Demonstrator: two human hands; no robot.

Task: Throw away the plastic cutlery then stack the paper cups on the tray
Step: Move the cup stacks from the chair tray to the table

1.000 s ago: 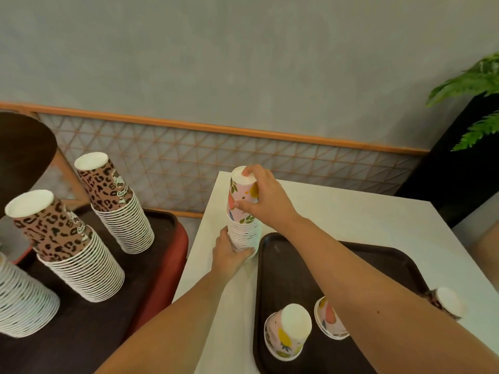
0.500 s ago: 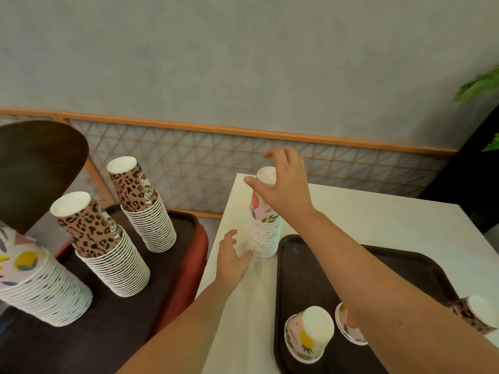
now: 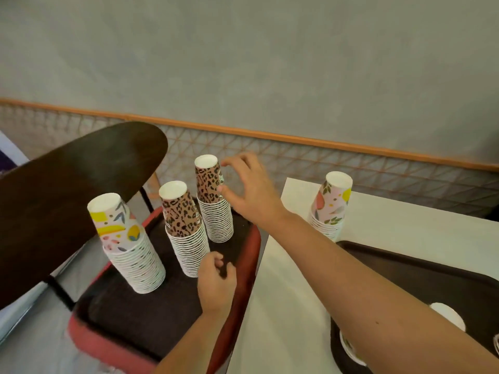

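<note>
Three upside-down stacks of paper cups stand on a dark tray (image 3: 140,317) on a red seat: a floral stack (image 3: 127,244) at the left, a leopard stack (image 3: 185,228) in the middle and a taller leopard stack (image 3: 213,198) behind it. My right hand (image 3: 251,190) hovers open just right of the far leopard stack's top cup, fingers spread and close to it. My left hand (image 3: 216,282) is loosely curled above the tray, holding nothing. A fourth floral stack (image 3: 330,206) stands on the white table (image 3: 283,306), beside a second dark tray (image 3: 432,276) holding loose cups (image 3: 448,315).
A dark wooden chair back (image 3: 70,190) leans over the left side of the seat, close to the floral stack. A lattice panel with an orange rail (image 3: 297,139) runs along the grey wall behind. The red seat edge (image 3: 253,238) borders the white table.
Both hands left the floral stack on the white table. The view swung left, my right hand moved to the far leopard stack and my left hand moved over the seat tray.
</note>
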